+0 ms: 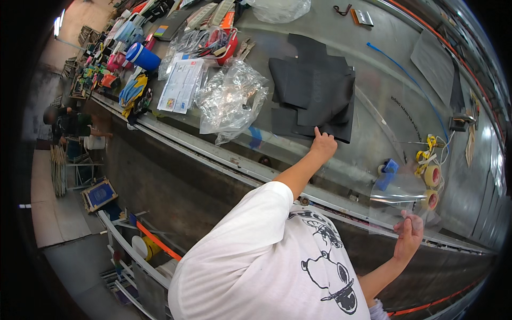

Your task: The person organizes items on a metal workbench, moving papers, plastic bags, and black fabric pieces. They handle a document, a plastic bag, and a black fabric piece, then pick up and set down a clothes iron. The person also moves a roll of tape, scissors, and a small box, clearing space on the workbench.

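Observation:
My left hand (325, 145) reaches over the glass-topped table, its index finger touching the lower edge of a pile of dark fabric pieces (316, 86). Nothing shows gripped in it. In my right hand (410, 230), a clear plastic sheet (394, 198) is pinched between the fingers near the table's front edge. Through and beside that sheet show a blue tape dispenser (388, 172) and two rolls of tape (432, 176). A crumpled clear plastic bag (232, 98) lies left of the fabric, next to printed papers (182, 84).
A red basket (231, 46) of tools, a blue jug (143, 56) and clutter stand at the upper left. A blue strip (416, 82), a yellow tape measure (424, 156) and a metal clamp-like tool (462, 121) lie right. Another person (74, 124) is at far left.

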The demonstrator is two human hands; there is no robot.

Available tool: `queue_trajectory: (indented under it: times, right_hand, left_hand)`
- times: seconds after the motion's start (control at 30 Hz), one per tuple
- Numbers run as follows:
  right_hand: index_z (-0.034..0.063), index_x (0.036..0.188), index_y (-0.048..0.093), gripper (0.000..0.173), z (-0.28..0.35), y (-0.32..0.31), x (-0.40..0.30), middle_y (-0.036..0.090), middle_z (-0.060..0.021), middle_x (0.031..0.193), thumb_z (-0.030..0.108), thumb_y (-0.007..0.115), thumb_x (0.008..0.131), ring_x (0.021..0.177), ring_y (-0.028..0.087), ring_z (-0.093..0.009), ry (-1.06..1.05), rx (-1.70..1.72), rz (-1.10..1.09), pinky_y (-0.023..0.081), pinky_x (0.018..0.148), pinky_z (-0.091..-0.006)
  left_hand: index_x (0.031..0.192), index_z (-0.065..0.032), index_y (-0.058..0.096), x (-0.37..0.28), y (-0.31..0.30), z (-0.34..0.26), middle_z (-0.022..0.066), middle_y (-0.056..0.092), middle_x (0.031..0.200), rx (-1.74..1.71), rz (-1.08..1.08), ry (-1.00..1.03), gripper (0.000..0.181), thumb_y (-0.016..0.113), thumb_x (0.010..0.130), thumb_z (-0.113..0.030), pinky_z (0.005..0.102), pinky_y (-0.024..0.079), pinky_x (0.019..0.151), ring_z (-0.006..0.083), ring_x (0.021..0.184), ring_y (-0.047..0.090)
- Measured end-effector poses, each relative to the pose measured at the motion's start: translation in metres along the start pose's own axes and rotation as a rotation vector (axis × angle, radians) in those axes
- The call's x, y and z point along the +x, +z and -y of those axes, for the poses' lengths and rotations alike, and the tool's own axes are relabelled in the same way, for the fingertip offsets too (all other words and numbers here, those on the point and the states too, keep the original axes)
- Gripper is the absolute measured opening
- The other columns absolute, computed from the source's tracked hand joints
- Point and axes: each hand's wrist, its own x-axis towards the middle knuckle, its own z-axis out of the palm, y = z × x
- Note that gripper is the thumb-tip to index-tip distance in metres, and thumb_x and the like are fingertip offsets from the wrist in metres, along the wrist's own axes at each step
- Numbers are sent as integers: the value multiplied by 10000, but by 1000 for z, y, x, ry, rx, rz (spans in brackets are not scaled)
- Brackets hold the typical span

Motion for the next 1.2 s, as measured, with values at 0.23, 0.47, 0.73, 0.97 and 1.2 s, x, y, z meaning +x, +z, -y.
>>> queue_trajectory:
  times: [0.23,0.47,0.73,0.97,1.2]
  right_hand:
    - [9,1105,615,148,29,75,35,705,-161,1130,103,627,990,693,631,-137,-100,82,171,504,617,-266]
    - [-7,1094,619,203,68,215,56,687,-185,1054,134,683,962,752,670,-214,-305,203,473,544,641,-302]
    - [18,1156,593,213,151,391,37,678,-231,1090,154,627,996,742,697,-246,-291,662,719,588,680,-336]
    - [42,1188,576,234,72,569,51,694,-194,1119,150,644,992,784,725,-240,114,507,638,598,728,-346]
    - [5,1214,539,309,-169,579,84,688,-131,906,96,650,941,744,714,-223,349,-129,430,597,635,-353]
  left_hand:
    - [838,-61,697,-82,-23,-5,115,693,1143,-206,-522,158,139,665,855,-196,584,377,1089,304,1055,649]
    - [962,-44,725,-183,-186,57,120,741,1017,-758,-579,-87,135,703,830,-58,371,594,798,299,908,724]
    - [1085,-20,677,-180,-200,289,150,692,1135,-311,-659,-470,249,684,885,-168,419,562,868,322,988,694]
    - [1396,-22,520,-192,-34,320,278,375,1538,-255,-261,-324,591,673,897,-301,524,287,1179,443,1437,341]
    - [1388,-21,541,-233,-72,327,304,278,1593,-421,-155,-139,557,626,955,-362,587,161,1208,477,1480,255]
